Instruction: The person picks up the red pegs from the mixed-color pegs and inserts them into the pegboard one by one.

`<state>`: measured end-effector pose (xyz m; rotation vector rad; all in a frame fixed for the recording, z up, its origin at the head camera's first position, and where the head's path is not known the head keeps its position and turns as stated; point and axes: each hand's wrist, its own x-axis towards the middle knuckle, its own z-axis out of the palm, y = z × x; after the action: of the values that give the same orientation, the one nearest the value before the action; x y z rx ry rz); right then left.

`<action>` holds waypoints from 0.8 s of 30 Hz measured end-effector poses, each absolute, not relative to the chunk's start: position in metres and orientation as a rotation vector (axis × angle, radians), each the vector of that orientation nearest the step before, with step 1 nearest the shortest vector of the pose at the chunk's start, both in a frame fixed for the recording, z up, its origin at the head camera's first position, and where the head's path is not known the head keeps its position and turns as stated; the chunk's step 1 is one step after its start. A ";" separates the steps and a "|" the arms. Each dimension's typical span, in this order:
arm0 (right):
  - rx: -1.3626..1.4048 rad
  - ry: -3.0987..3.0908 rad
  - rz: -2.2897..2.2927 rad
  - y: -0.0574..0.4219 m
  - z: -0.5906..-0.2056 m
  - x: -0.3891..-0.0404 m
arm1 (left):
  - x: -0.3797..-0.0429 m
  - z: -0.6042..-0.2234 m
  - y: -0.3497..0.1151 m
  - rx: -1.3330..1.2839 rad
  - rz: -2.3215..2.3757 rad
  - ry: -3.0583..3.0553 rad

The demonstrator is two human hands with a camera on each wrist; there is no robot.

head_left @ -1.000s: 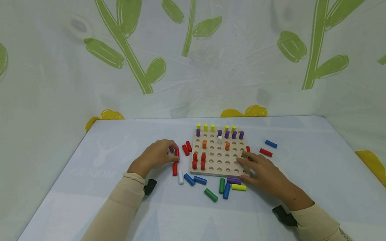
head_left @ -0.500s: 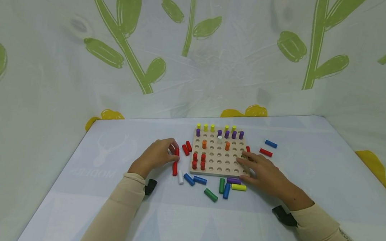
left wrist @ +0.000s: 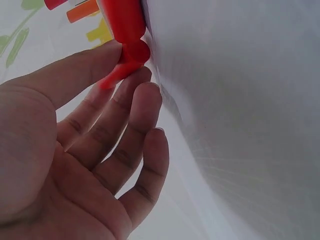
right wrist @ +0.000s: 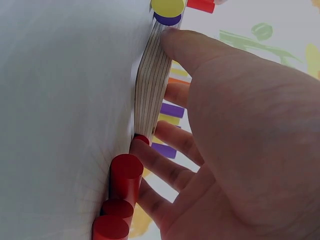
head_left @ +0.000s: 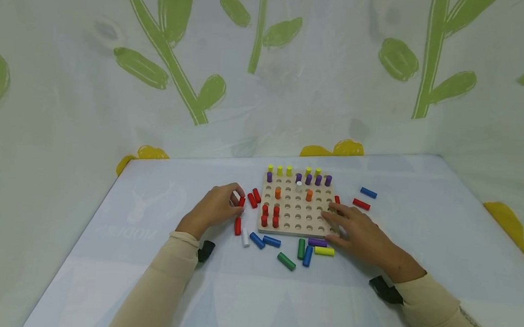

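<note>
My left hand (head_left: pixel 214 206) is left of the wooden pegboard (head_left: pixel 303 227), thumb and index finger pinching a red peg (left wrist: pixel 119 74) low at the table. Another red peg (head_left: pixel 238 226) lies just nearer than those fingertips. My right hand (head_left: pixel 357 231) rests at the board's right edge with fingers fairly straight. Its thumb (right wrist: pixel 182 45) touches the board's side, and other fingers reach over the edge. Standing in the board are yellow pegs (head_left: pixel 289 171) and purple pegs (head_left: pixel 318 180) at the back, orange pegs (head_left: pixel 278 192), a white peg (head_left: pixel 298 186) and red pegs (head_left: pixel 276 211).
Loose pegs lie around the board: a white peg (head_left: pixel 245 238), blue pegs (head_left: pixel 271 241) and green pegs (head_left: pixel 286 261) in front, with a purple peg (head_left: pixel 317 242) and a yellow peg (head_left: pixel 324 251). Red pegs (head_left: pixel 252 200) lie left; a blue peg (head_left: pixel 368 192) lies right.
The red peg in my left hand has tilted, and less of it shows between the fingers. My right hand stays at the board. The head view has shifted slightly.
</note>
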<state>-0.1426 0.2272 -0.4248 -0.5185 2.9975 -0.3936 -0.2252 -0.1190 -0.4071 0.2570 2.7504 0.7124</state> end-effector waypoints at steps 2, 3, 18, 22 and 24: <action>-0.518 3.002 -0.391 0.227 -0.424 -0.144 | -0.226 -0.406 -0.119 0.266 0.721 2.765; -0.520 3.004 -0.391 0.227 -0.424 -0.144 | -0.227 -0.406 -0.119 0.272 0.728 2.776; -0.524 3.024 -0.393 0.230 -0.428 -0.143 | -0.214 -0.389 -0.091 0.568 0.987 2.898; -0.540 3.024 -0.399 0.230 -0.429 -0.144 | -0.206 -0.383 -0.086 0.645 0.973 2.939; -0.543 3.023 -0.400 0.229 -0.428 -0.144 | -0.202 -0.381 -0.083 0.701 0.961 2.947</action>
<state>-0.1436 0.2294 -0.4283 -0.5429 3.0229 -0.3997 -0.2024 -0.0829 -0.3811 0.7008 2.9473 0.9605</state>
